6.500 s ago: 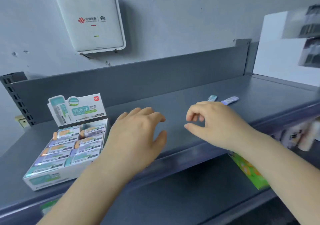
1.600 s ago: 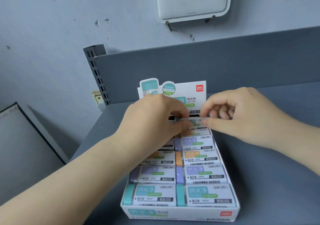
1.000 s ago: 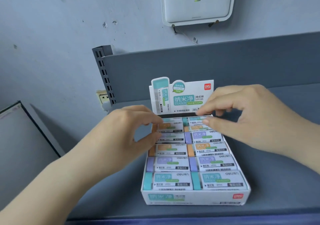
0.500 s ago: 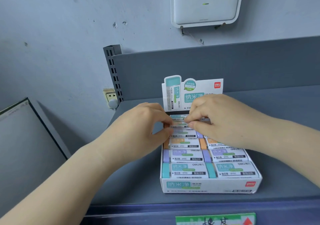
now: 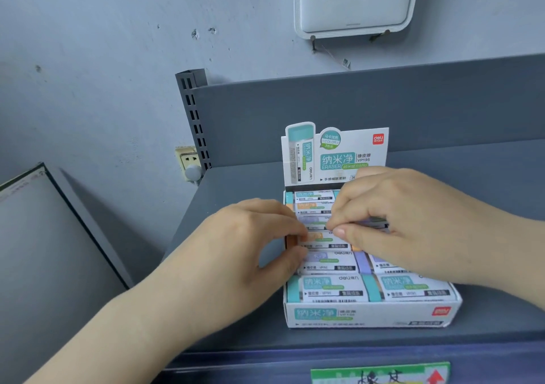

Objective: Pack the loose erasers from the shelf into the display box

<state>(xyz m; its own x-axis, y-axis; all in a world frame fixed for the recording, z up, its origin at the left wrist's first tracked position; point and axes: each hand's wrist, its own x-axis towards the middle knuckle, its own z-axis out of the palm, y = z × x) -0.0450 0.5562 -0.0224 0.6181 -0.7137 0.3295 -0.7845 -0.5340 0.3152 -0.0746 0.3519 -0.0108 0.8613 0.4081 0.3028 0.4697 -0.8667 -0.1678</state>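
Both hands work over the display box (image 5: 365, 315): the right hand (image 5: 392, 221) pinches a purple eraser (image 5: 372, 222), seemingly to seat it, while the left hand (image 5: 250, 251) pinches the box's edge, likely steadying it.

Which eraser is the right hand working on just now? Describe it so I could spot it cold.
Find the white display box on the grey shelf, with its upright header card. In the right column, about midway back, the right hand pinches a purple-ended eraser. Unlike its flat-lying neighbours, it sits raised above the row.
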